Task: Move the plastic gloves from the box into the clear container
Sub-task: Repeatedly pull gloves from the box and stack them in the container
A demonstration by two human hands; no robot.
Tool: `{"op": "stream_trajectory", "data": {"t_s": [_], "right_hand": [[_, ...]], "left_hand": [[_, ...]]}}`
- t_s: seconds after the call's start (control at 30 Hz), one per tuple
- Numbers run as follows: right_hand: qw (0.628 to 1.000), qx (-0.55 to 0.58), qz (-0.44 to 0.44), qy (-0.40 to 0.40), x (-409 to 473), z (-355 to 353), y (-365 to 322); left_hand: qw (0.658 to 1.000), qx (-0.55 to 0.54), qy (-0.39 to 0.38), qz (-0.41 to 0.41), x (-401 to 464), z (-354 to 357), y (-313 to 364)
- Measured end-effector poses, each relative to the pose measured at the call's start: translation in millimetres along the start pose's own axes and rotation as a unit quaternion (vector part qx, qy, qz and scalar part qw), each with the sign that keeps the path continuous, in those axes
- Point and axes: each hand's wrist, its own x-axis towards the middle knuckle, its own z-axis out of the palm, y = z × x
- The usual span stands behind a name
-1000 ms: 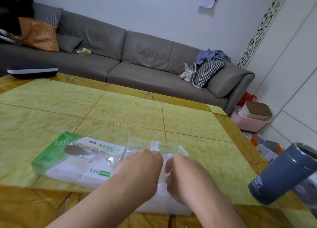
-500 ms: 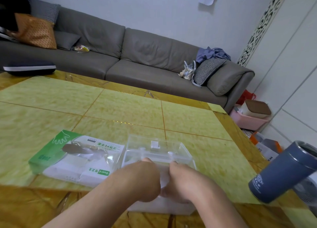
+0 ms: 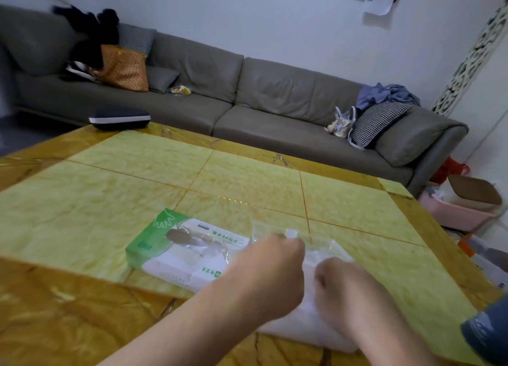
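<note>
Both hands, the left hand (image 3: 270, 266) and right hand (image 3: 339, 284), curl over the clear container (image 3: 302, 244) and seem to grip its plastic gloves (image 3: 309, 314), while the box (image 3: 178, 248) lies just left on the counter (image 3: 247, 184), nearer the left hand.

Counts around the table (image 3: 247, 189)
Seen on it: one glove box (image 3: 176, 244), one clear container (image 3: 308, 244), two hands, left (image 3: 269, 272) and right (image 3: 349, 288), one blue tumbler (image 3: 489, 335).
</note>
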Motion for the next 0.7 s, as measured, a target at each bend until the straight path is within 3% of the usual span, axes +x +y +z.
{"op": "stream_trajectory", "data": {"t_s": [0.13,0.23,0.3,0.47,0.7], "right_hand": [[0.996,0.008,-0.013,0.088,-12.3,-13.1,-14.5],[0.985,0.079,-0.058,0.141,-16.8,-14.1,-27.3],[0.968,0.128,-0.142,0.164,-18.6,-8.2,-37.7],[0.926,0.11,-0.341,0.121,-16.2,17.0,-70.9],[0.926,0.059,-0.367,0.067,-15.3,24.6,-90.8]], "left_hand": [[0.994,0.007,0.097,-0.04,-0.3,-23.6,-36.7],[0.986,0.042,0.097,-0.125,-2.5,-31.7,-79.3],[0.983,0.063,0.063,-0.161,-3.9,-29.9,-104.3],[0.976,0.099,-0.046,-0.187,-5.3,-18.6,-128.0],[0.982,0.025,-0.024,-0.186,-6.7,-26.1,-127.7]]}}
